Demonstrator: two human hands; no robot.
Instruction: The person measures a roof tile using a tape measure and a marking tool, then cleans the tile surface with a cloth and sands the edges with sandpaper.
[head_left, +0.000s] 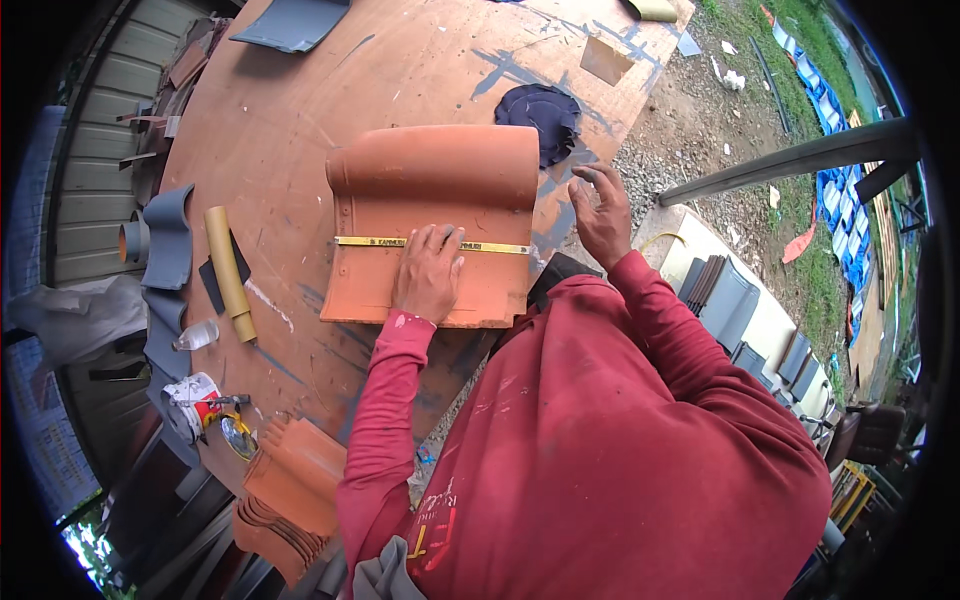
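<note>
Orange curved clay roof tile lies on the brown wooden tabletop, its raised roll far from you. Yellow flat strip crosses it, long axis left-right, passing under your left hand, the nearer one; fingers flat, unclenched. Your right hand hovers off the tile's right edge, fingers loosely parted, nothing visibly grasped.

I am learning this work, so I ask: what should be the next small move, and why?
Perhaps the right hand should move to the right end of the yellow strip and steady it. The left hand lies over the strip's middle on the orange tile; no hand touches that right end, and the right hand, raised beside the tile, appears empty.
</note>
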